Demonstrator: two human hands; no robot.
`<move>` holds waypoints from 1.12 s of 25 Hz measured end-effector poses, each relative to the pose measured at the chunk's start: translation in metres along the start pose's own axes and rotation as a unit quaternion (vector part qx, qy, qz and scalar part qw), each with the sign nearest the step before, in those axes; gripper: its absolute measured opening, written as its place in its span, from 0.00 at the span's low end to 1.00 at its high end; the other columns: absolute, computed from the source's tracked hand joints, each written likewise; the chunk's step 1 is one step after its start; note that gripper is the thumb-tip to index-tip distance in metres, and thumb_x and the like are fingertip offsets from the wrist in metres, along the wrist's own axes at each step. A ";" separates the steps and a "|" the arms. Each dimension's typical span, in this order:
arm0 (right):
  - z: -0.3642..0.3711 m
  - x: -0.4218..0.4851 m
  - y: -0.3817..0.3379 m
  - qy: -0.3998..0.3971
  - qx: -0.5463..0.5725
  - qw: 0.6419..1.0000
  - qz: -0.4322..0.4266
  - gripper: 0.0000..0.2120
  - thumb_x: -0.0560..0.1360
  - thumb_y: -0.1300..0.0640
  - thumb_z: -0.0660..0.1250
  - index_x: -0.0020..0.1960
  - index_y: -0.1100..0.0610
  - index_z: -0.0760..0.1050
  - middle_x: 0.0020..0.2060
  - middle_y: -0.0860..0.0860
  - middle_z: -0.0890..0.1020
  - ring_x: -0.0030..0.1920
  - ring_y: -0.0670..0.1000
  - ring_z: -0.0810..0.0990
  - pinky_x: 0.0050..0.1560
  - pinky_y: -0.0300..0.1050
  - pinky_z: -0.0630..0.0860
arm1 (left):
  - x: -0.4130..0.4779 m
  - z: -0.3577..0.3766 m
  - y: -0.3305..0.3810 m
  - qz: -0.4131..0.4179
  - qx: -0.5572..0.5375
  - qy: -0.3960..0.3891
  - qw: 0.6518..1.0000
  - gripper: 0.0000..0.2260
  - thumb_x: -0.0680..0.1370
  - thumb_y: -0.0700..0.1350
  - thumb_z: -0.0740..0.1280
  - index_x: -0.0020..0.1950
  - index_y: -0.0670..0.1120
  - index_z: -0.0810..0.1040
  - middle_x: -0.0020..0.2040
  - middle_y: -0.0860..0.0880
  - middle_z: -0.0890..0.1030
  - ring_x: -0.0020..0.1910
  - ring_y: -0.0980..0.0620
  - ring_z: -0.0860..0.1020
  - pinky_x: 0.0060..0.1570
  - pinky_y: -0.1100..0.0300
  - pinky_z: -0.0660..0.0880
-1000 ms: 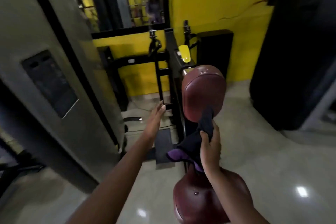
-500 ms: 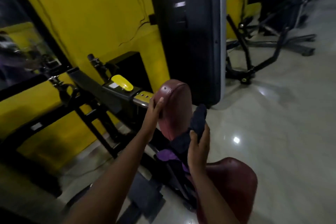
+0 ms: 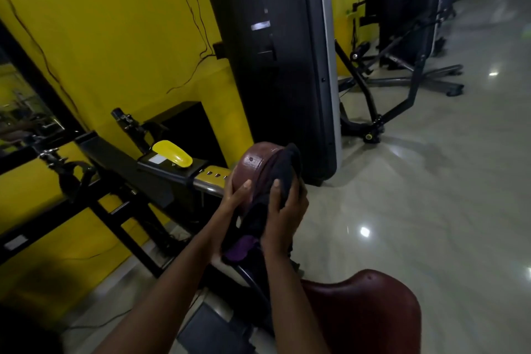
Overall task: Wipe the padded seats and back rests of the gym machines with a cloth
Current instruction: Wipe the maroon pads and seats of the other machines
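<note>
Yellow wall (image 3: 120, 37) at ten o'clock. Your right hand (image 3: 283, 210) curls tight around the dark cloth (image 3: 280, 172), pressing it on the back rest (image 3: 253, 161); your left hand (image 3: 235, 198) grips the pad's edge.

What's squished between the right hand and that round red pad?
The dark cloth. In the head view, the right hand presses it against the maroon back pad, so hand and pad aren't touching directly there.

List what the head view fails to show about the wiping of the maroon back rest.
- Back rest front face: hidden by the cloth and right hand.
- Left hand palm: turned away against the pad.
- Seat: cut off by the bottom edge.
- Dirt on the pads: lighting too dim.
</note>
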State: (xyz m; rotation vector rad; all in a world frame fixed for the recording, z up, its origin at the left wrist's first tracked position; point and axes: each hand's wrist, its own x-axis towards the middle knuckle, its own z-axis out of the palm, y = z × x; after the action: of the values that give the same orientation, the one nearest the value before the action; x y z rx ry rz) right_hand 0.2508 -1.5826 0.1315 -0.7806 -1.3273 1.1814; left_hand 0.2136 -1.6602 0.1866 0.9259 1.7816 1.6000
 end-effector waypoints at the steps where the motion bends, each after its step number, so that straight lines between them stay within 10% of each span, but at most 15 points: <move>1: -0.001 0.006 0.007 0.007 0.020 1.000 0.023 0.33 0.72 0.39 0.51 0.68 0.60 0.69 0.65 0.60 0.73 0.65 0.60 0.71 0.61 0.46 0.68 | 0.001 0.001 0.000 0.008 -0.005 0.004 1.000 0.41 0.63 0.66 0.68 0.73 0.62 0.55 0.71 0.52 0.68 0.67 0.51 0.71 0.62 0.51 0.74; 7: 0.000 -0.005 -0.008 -0.051 -0.016 0.996 -0.077 0.27 0.75 0.41 0.53 0.70 0.51 0.67 0.70 0.57 0.67 0.68 0.51 0.63 0.63 0.45 0.64 | -0.001 0.000 -0.007 0.012 -0.003 0.008 1.000 0.35 0.69 0.56 0.71 0.71 0.64 0.55 0.62 0.60 0.72 0.55 0.63 0.78 0.48 0.63 0.79; 11: -0.002 0.045 0.047 -0.035 0.028 0.999 0.024 0.22 0.76 0.54 0.61 0.66 0.67 0.70 0.62 0.66 0.74 0.62 0.63 0.73 0.59 0.45 0.68 | 0.003 -0.001 -0.017 0.025 -0.024 0.013 0.999 0.35 0.63 0.56 0.72 0.64 0.72 0.59 0.65 0.60 0.71 0.63 0.59 0.75 0.54 0.60 0.77; 20: -0.013 -0.013 0.099 -0.022 0.097 0.978 0.185 0.18 0.80 0.54 0.59 0.69 0.54 0.68 0.65 0.57 0.73 0.65 0.56 0.72 0.65 0.45 0.67 | 0.006 0.000 -0.022 0.040 -0.028 0.020 0.999 0.41 0.62 0.55 0.76 0.67 0.69 0.57 0.70 0.54 0.68 0.66 0.54 0.72 0.59 0.55 0.75; 28: -0.026 -0.046 0.021 -0.103 -0.007 0.994 -0.041 0.25 0.76 0.42 0.54 0.71 0.42 0.59 0.67 0.60 0.69 0.67 0.60 0.67 0.65 0.56 0.69 | 0.002 0.005 -0.012 0.017 -0.037 0.033 0.999 0.40 0.62 0.68 0.70 0.69 0.64 0.56 0.71 0.50 0.67 0.68 0.48 0.70 0.65 0.47 0.70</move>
State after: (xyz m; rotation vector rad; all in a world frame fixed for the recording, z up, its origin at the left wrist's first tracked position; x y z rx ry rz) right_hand 0.2784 -1.6151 0.0939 -0.6201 -1.5247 1.2132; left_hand 0.2151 -1.6560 0.1736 0.8822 1.7458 1.7241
